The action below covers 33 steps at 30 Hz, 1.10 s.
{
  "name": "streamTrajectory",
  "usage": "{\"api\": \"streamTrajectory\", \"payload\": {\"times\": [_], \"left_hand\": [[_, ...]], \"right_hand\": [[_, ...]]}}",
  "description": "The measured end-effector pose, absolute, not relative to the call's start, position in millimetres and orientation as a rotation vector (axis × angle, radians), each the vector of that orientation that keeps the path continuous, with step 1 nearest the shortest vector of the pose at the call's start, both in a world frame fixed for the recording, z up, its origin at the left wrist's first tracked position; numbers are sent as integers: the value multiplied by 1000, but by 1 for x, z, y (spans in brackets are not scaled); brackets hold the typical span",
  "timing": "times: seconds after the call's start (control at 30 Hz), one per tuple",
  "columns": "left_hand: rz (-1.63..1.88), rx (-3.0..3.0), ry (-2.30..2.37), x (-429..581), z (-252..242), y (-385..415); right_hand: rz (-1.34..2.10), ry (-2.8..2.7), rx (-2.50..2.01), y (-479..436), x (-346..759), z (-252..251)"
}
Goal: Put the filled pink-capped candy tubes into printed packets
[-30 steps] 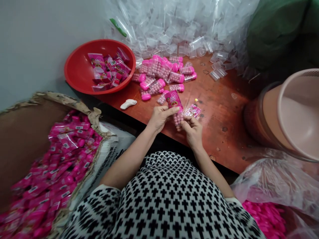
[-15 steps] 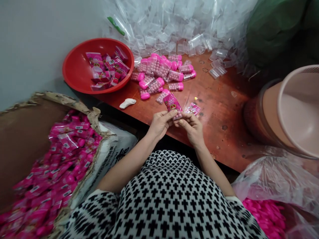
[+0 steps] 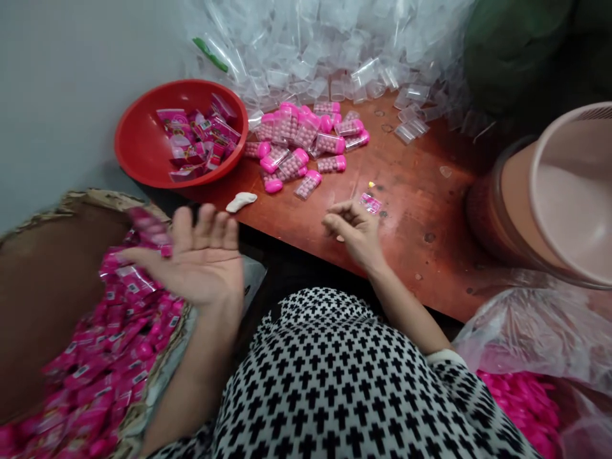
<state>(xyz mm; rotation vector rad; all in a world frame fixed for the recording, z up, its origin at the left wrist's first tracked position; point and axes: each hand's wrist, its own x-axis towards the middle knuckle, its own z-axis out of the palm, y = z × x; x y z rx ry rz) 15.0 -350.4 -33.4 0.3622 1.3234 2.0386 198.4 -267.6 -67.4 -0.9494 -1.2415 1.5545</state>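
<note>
My left hand [image 3: 205, 271] is spread open, palm up, at the inner edge of the cardboard box [image 3: 79, 199]. Just past its thumb a blurred pink-wrapped candy tube [image 3: 147, 224] is in the air over the box, apart from the fingers. Many wrapped pink candy tubes [image 3: 102, 338] fill the box. Above the front of the table, my right hand [image 3: 359, 234] has loosely bent fingers, with a gap between thumb and forefinger and nothing visible in it. Close by lies a small pink printed wrapper [image 3: 370, 203].
A red bowl [image 3: 129, 159] of pink wrappers stands left of a pile of capped candy tubes [image 3: 296, 137]. Clear empty tubes [image 3: 335, 44] heap at the back. Pinkish bins [image 3: 521, 204] stand at right, above a bag of pink caps [image 3: 519, 405]. White cloth [image 3: 241, 202] lies near the edge.
My left hand has moved left from the table to the box and let go of the wrapped candy tube. My right hand stays near its place, no longer touching the tube.
</note>
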Motion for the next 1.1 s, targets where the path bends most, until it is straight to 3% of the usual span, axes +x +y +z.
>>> {"api": "streamTrajectory", "payload": {"times": [0.1,0.23,0.37,0.47,0.67,0.9,1.1], "left_hand": [[2012,513,1404,16,-41,-340],[1412,1166,1481,70,-73,-292],[1062,1576,1475,119,-101,-248],[1004,1647,1496,129,-115,-238],[1152,1620,1460,126,-120,-247],[1313,1026,1279,123,-90,-264],[1095,529,972,97,-77,-280]], "right_hand": [[1343,-1142,-1068,-250,234,-68],[1142,-1061,-1165,-238,272,-74],[1112,-1076,-1234,-243,287,-78],[1145,-1112,-1272,-245,289,-81],[1044,-1212,-1379,-230,288,-98],[1377,-1114,-1191,-222,272,-92],[1639,-1337,-1128,-217,255,-75]]}}
